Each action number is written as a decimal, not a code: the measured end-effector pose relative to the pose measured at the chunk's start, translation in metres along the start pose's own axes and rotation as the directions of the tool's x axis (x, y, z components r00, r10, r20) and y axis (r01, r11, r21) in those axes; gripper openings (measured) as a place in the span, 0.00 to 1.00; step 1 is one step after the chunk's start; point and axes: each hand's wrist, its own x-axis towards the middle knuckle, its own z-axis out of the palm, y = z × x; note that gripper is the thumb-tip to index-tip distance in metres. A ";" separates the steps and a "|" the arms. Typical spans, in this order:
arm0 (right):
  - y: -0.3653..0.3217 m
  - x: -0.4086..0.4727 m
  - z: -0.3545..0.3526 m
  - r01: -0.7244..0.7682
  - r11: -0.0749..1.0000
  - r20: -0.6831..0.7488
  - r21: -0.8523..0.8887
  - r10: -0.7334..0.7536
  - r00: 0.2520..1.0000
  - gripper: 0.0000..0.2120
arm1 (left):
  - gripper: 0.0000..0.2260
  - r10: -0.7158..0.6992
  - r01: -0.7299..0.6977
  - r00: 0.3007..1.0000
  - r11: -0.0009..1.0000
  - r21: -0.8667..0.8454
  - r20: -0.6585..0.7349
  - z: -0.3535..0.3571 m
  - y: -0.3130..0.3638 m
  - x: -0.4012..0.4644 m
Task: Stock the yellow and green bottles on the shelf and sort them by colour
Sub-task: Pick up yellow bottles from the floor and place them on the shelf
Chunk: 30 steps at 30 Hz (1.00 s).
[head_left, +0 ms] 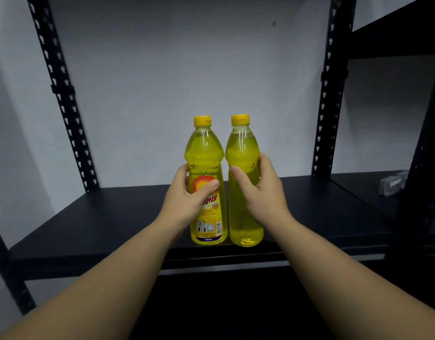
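Note:
Two yellow bottles with yellow caps stand upright, side by side, near the front edge of the black shelf (pixel 89 224). The left bottle (pixel 205 153) shows a label facing me; my left hand (pixel 187 197) grips it round the middle, thumb across the label. The right bottle (pixel 242 148) shows no label from here. My right hand (pixel 260 190) holds it round the middle, thumb on the front and fingers behind. No green bottle is in view.
Black perforated uprights (pixel 62 99) (pixel 330 94) frame the shelf bay against a pale wall. A neighbouring black rack (pixel 395 40) stands at the right, with small blurred packages (pixel 393 185) on its shelf. Bare shelf surface lies on both sides of the bottles.

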 end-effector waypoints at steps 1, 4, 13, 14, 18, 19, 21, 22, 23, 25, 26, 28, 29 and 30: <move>0.004 -0.004 0.004 -0.007 1.000 -0.021 -0.002 0.007 1.000 0.24 | 0.26 0.000 0.000 1.000 1.000 0.002 -0.004 0.003 -0.004 0.000; 0.018 -0.022 0.015 -0.090 0.996 -0.062 0.026 0.092 0.994 0.28 | 0.27 0.015 -0.011 0.997 0.998 0.057 -0.075 0.016 -0.020 -0.006; 0.043 -0.033 0.011 -0.122 0.992 -0.053 0.005 0.123 0.991 0.30 | 0.32 0.102 -0.062 0.971 0.981 0.186 -0.215 0.028 -0.034 -0.012; 0.045 -0.032 0.007 -0.151 0.987 -0.010 0.049 0.151 0.988 0.28 | 0.31 0.102 -0.062 0.971 0.981 0.182 -0.217 0.028 -0.034 -0.012; 0.047 -0.031 0.001 -0.184 0.982 0.053 0.037 0.182 0.982 0.26 | 0.31 0.094 -0.050 0.967 0.982 0.183 -0.238 0.030 -0.033 -0.015; 0.046 -0.033 0.002 -0.184 0.983 0.042 0.001 0.184 0.982 0.28 | 0.31 0.089 -0.044 0.966 0.982 0.182 -0.244 0.031 -0.033 -0.016; 0.044 -0.039 0.005 -0.178 0.981 -0.008 -0.076 0.178 0.984 0.36 | 0.30 0.075 -0.031 0.965 0.984 0.174 -0.252 0.031 -0.035 -0.017; 0.044 -0.042 0.006 -0.182 0.979 -0.031 -0.093 0.180 0.983 0.40 | 0.30 0.067 -0.023 0.965 0.985 0.173 -0.253 0.031 -0.035 -0.016; 0.043 -0.044 0.006 -0.192 0.977 -0.049 -0.093 0.188 0.981 0.42 | 0.30 0.057 -0.013 0.966 0.985 0.174 -0.252 0.031 -0.035 -0.016; 0.043 -0.045 0.005 -0.222 0.972 -0.067 -0.081 0.217 0.974 0.42 | 0.30 0.038 0.006 0.967 0.985 0.172 -0.250 0.031 -0.036 -0.016; 0.043 -0.045 0.004 -0.229 0.970 -0.066 -0.078 0.224 0.972 0.41 | 0.29 0.032 0.011 0.968 0.985 0.170 -0.247 0.031 -0.036 -0.016; 0.046 -0.043 0.000 -0.223 0.972 -0.035 -0.067 0.222 0.975 0.36 | 0.28 0.023 0.019 0.972 0.984 0.175 -0.234 0.030 -0.035 -0.016; 0.049 -0.041 -0.002 -0.222 0.974 -0.005 -0.056 0.222 0.975 0.34 | 0.28 0.018 0.023 0.974 0.984 0.174 -0.227 0.030 -0.036 -0.015; 0.052 -0.039 -0.005 -0.228 0.973 0.028 -0.027 0.229 0.973 0.32 | 0.27 0.016 0.023 0.976 0.985 0.172 -0.218 0.029 -0.036 -0.014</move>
